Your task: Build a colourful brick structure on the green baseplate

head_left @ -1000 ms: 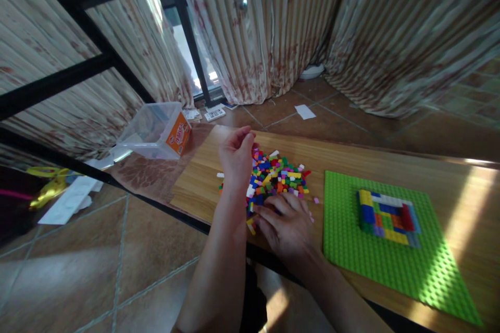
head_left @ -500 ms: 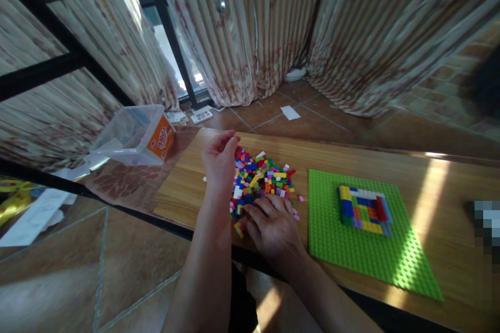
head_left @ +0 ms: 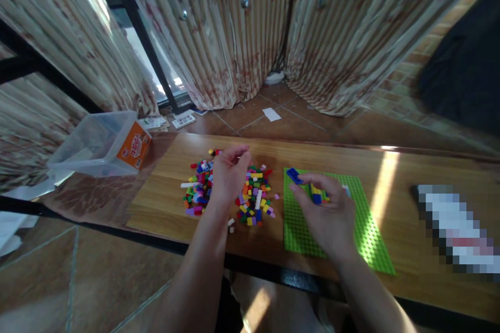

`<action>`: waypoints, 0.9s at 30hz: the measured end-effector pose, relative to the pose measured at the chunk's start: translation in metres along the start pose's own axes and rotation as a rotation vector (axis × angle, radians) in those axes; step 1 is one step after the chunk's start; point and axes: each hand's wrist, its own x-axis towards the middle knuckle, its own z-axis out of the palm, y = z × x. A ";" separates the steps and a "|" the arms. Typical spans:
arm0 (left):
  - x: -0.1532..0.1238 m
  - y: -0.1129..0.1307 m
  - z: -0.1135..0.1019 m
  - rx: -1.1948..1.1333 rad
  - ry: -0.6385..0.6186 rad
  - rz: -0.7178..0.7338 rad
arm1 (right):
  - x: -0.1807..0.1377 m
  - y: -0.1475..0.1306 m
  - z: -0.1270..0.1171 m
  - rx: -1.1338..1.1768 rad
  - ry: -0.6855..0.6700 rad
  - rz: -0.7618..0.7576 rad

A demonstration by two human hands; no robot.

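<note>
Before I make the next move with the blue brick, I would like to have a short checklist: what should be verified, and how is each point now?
1. Blue brick held by the right hand: ok, between thumb and fingertips.
2. Brick clear of the green baseplate: cannot tell; it shows over a corner, but its height is unclear.
3. Built block in full sight: not ok; the right hand covers most of it.
4. Loose bricks off the baseplate: ok, those in sight lie on the wooden tabletop.
5. Left hand free of any brick: cannot tell; its grasp is unclear.
</note>
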 end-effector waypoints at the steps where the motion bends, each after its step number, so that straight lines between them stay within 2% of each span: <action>1: -0.003 -0.003 0.006 0.039 -0.045 0.024 | 0.003 0.005 -0.007 -0.016 0.016 0.050; 6: -0.020 -0.012 0.031 0.214 -0.240 0.121 | 0.018 0.031 -0.047 -0.129 -0.006 0.227; 10: -0.031 -0.010 0.045 0.302 -0.341 0.165 | 0.025 0.056 -0.075 -0.201 -0.080 0.270; 13: -0.038 -0.007 0.051 0.368 -0.406 0.193 | 0.025 0.071 -0.086 -0.195 -0.110 0.238; 21: -0.046 -0.009 0.058 0.470 -0.522 0.223 | 0.023 0.075 -0.082 -0.280 -0.272 0.103; 27: -0.048 -0.009 0.059 0.538 -0.566 0.250 | 0.026 0.078 -0.070 -0.271 -0.319 0.068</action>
